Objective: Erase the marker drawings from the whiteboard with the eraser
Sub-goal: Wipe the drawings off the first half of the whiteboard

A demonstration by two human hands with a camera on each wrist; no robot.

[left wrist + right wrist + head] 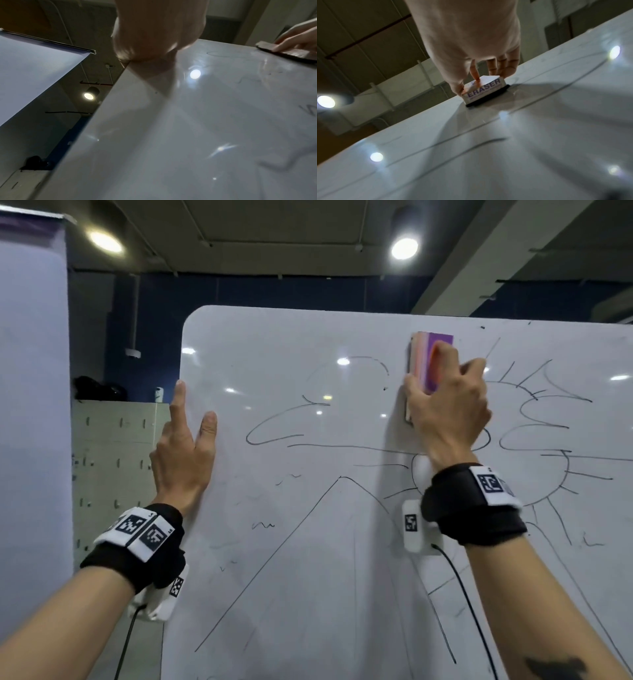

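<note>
A whiteboard (308, 542) stands upright before me, covered with black marker drawings: a cloud outline (274, 426), a mountain peak (339, 477) and a rayed sun (548, 440). My right hand (448, 412) grips a purple and pink eraser (435, 350) and presses its dark felt flat on the board near the top edge. The right wrist view shows the eraser (485, 89), lettered ERASER, pinched between thumb and fingers. My left hand (186, 453) rests on the board's left edge with straight fingers. From the left wrist, the eraser (283, 52) appears at far right.
Behind the board on the left are a pale perforated cabinet (116, 460) and a tall light banner (30, 371). Bright ceiling lamps (404, 248) reflect on the board. A black cable (459, 583) hangs from the right wrist camera in front of the board.
</note>
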